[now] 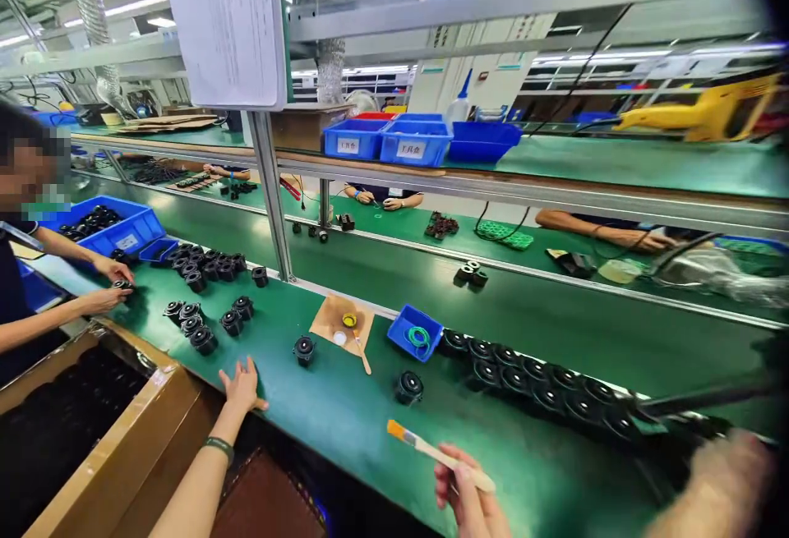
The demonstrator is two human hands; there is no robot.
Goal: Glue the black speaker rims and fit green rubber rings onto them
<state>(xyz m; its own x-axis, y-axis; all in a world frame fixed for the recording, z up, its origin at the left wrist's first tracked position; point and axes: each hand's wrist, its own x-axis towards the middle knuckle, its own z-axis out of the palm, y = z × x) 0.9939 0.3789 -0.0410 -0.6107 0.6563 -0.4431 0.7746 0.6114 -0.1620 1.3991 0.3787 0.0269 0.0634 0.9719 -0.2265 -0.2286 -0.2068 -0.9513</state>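
My left hand [242,386] rests on the front edge of the green bench, fingers spread and holding nothing. In my right hand [465,480] is a brush [425,446] with orange bristles and a pale wooden handle, held above the bench. Beyond the brush stands a round-topped black part [409,388]. A similar black part [304,350] sits further left. Between them and the rail lies brown paper [326,318] with a small pot of yellow substance [349,320], a white cap [339,338] and a second brush [363,355]. A blue tray [398,341] holds green rings [418,339].
Several black parts stand in rows [548,390] on the right, near another person's blurred hand [727,472]. At left, a co-worker's hands [114,283] handle a black part. A cardboard box [123,456] stands at front left. A metal post [269,193] rises behind the bench.
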